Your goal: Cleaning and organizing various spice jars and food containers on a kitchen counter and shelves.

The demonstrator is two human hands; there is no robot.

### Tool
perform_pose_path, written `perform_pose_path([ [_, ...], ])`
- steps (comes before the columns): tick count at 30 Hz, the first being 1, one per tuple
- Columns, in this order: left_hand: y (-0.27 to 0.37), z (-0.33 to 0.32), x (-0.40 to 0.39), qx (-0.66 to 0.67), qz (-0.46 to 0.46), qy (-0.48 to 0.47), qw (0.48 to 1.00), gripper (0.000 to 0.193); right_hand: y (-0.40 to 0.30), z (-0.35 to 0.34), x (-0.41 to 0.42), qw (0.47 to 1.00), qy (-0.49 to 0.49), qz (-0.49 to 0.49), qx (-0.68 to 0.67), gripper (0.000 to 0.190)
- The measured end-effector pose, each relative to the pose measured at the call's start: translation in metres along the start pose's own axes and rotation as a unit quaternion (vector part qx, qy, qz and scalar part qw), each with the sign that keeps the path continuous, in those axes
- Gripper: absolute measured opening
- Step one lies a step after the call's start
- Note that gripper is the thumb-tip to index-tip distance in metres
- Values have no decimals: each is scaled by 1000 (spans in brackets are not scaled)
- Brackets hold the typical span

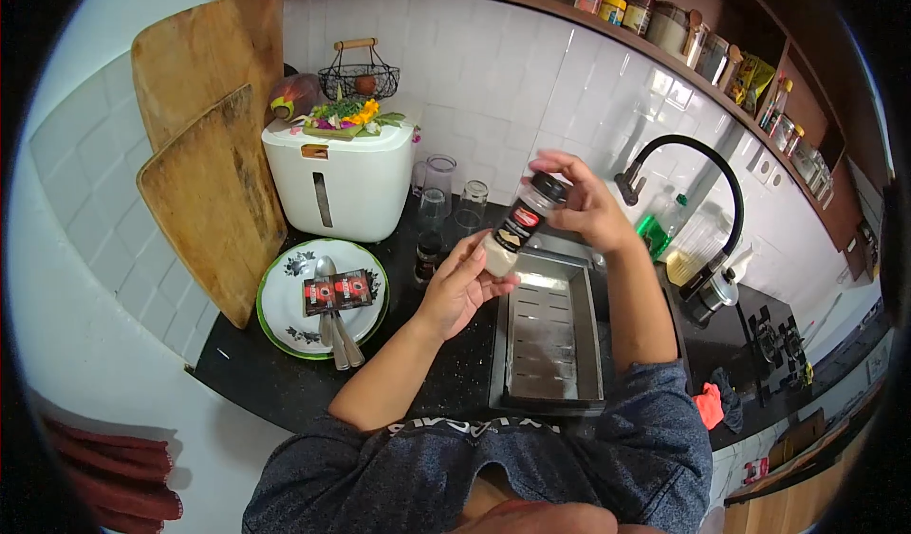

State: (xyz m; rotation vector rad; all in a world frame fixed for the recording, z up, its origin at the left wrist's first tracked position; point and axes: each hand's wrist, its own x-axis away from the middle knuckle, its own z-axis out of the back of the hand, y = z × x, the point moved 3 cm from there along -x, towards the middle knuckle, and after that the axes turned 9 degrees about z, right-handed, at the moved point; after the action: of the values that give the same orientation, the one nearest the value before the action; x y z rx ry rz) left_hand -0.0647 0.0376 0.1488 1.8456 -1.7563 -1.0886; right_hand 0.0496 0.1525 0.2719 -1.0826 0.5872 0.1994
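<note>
A clear spice jar point(517, 224) with a black label and pale powder inside is tilted, its black cap point(549, 186) up and to the right. My left hand point(459, 285) holds the jar around its lower end. Around the cap curve the fingers of my right hand point(587, 203), blurred at the tips; I cannot tell whether they grip it. Under the jar is a steel sink tray point(544, 349) with slots. To the left, a green-rimmed plate point(277, 306) carries spoons point(344, 342) and two coffee sachets point(338, 292).
A small dark-capped jar point(426, 262) and upturned glasses point(471, 205) stand behind my left hand. A white container point(341, 192) bears a flower arrangement point(349, 118). Wooden boards point(213, 200) lean on the left wall. A black faucet point(736, 200) arches at right, below a jar-lined shelf point(498, 4).
</note>
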Motion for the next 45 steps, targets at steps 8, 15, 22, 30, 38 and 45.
perform_pose_path([
  [8,11,-1,4,-24,-141,77,987,48,40,-69,9,966,178,-35,185,56],
  [15,27,-2,12,-29,-134,121,983,59,-9,-9,-72,906,225,177,311,49],
  [22,34,-5,17,-89,-158,139,973,39,-83,121,-182,698,343,81,623,70],
  [30,33,1,15,-96,-147,159,971,36,-53,182,-221,686,325,21,651,71],
  [38,31,3,15,-112,-142,170,969,36,-40,153,-210,575,314,168,736,42],
  [45,31,-1,15,-121,-148,154,969,35,-33,132,-205,579,224,97,778,54],
])
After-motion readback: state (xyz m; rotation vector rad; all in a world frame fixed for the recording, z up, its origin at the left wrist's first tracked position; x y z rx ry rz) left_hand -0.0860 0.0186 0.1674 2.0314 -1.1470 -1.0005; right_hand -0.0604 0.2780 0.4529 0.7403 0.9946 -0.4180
